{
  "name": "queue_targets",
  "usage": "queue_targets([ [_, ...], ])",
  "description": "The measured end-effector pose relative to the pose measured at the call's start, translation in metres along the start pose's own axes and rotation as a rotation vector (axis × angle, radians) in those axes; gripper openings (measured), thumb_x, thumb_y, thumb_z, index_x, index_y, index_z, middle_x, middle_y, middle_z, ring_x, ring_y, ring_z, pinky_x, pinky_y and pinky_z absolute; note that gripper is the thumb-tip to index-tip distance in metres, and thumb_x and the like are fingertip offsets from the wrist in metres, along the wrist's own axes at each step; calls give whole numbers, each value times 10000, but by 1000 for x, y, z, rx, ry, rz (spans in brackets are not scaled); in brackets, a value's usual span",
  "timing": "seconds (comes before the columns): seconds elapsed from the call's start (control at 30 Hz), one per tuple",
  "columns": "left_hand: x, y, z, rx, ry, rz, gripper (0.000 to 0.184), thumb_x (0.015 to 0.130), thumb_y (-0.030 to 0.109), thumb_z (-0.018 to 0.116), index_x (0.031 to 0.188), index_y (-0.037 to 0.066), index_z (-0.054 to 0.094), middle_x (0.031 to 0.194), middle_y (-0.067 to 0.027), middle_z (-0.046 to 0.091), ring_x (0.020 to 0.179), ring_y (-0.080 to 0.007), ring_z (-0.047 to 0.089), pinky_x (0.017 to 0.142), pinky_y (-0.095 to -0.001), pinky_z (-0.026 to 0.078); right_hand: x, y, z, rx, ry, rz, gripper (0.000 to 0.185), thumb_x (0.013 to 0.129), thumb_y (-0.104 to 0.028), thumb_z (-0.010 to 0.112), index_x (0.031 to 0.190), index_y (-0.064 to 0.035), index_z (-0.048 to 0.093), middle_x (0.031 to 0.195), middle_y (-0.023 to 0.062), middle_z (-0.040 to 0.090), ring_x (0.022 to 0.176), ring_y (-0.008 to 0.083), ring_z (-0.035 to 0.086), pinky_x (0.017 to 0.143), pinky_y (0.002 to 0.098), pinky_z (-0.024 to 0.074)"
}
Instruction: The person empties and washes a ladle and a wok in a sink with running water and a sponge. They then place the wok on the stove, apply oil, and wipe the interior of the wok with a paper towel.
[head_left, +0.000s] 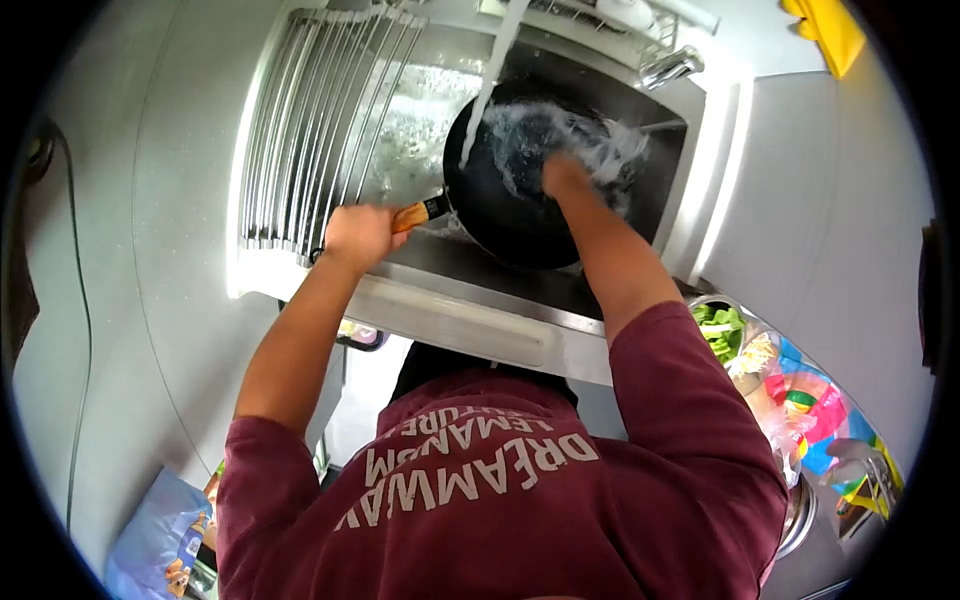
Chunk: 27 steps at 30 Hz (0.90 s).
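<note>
A black wok (500, 220) is tilted in the sink, with white suds (570, 130) and water inside it. My left hand (362, 238) is closed round its handle (412, 216), which is wooden with a black collar. Deep in the wok, my right hand (566, 176) is blurred by motion among the suds. Its fingers are hidden, so whether it holds anything cannot be seen. A pale spout with a stream of water (475, 130) comes down from above into the wok's left side.
A metal rod drying rack (320, 120) covers the sink's left part. The metal tap (672, 68) stands at the back right. A bowl of green leaves (718, 330) and colourful packets (810, 400) lie at my right. A yellow glove-like item (835, 35) hangs at the upper right.
</note>
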<state>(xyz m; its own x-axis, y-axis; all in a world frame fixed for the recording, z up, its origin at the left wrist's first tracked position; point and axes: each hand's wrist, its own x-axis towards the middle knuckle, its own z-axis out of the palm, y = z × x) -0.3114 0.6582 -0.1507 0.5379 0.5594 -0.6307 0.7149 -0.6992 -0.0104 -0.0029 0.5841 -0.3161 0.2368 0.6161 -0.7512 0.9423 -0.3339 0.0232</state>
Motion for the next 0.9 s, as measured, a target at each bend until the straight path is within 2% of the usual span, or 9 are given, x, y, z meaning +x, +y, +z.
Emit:
queue_targets([
  [0.07,2,3,-2,16,-62,-31,421,811,502,629,1035,146,637,796,-108,679,737,-286,669,650,-414,519,17,-25,-3,599,315,150,274,849,-157,603,1101,-51,627,1152,178,611,1068,345,580,890,439,474],
  [0.17,4,1,2,11,-40,-10,425,813,513,621,1047,159,629,779,-104,676,712,-281,668,629,-415,517,4,-62,34,681,536,-384,266,826,-216,659,1058,-88,634,1072,155,646,1004,348,603,868,438,480],
  [0.27,4,-1,11,4,-7,-1,431,820,526,607,1059,169,621,728,-89,668,692,-273,668,599,-408,515,-3,-29,41,663,138,-414,292,792,-234,699,1051,-115,636,1023,151,658,966,348,613,853,442,481],
  [0.37,3,2,7,19,-8,-14,439,821,534,602,1051,161,623,724,-85,668,690,-269,668,601,-403,517,83,14,59,368,267,-72,274,827,-218,637,1081,-114,631,1042,153,644,989,348,602,872,441,477],
  [0.47,4,-1,8,4,-10,5,441,822,537,599,1028,148,622,722,-88,666,678,-268,665,600,-399,519,43,-49,20,644,782,51,291,839,-201,600,1115,-110,616,1060,150,637,984,357,599,874,446,478],
  [0.57,4,-3,8,-3,2,28,436,824,532,598,1007,137,621,719,-93,660,667,-271,661,598,-402,518,13,-56,21,564,768,-479,337,832,-171,596,1161,-98,584,1071,167,627,996,377,588,877,455,473],
  [0.73,5,-2,10,13,11,24,416,821,514,606,1006,142,629,728,-92,663,669,-277,661,604,-407,516,68,-83,-22,1187,799,203,380,781,-169,694,1090,-117,477,928,170,645,841,356,634,767,451,486],
  [0.83,3,-1,5,-26,24,30,385,825,491,610,997,147,632,740,-97,668,674,-282,662,605,-413,516,64,-117,-4,1650,486,-230,325,827,-147,668,1084,-102,475,795,91,610,723,232,623,637,392,500],
  [0.9,3,-2,6,-34,28,42,375,828,482,610,1004,151,632,743,-99,669,680,-284,663,606,-417,515,-11,-112,-7,1750,-107,-348,254,840,-141,646,1040,-120,490,742,49,574,648,165,587,551,335,484],
])
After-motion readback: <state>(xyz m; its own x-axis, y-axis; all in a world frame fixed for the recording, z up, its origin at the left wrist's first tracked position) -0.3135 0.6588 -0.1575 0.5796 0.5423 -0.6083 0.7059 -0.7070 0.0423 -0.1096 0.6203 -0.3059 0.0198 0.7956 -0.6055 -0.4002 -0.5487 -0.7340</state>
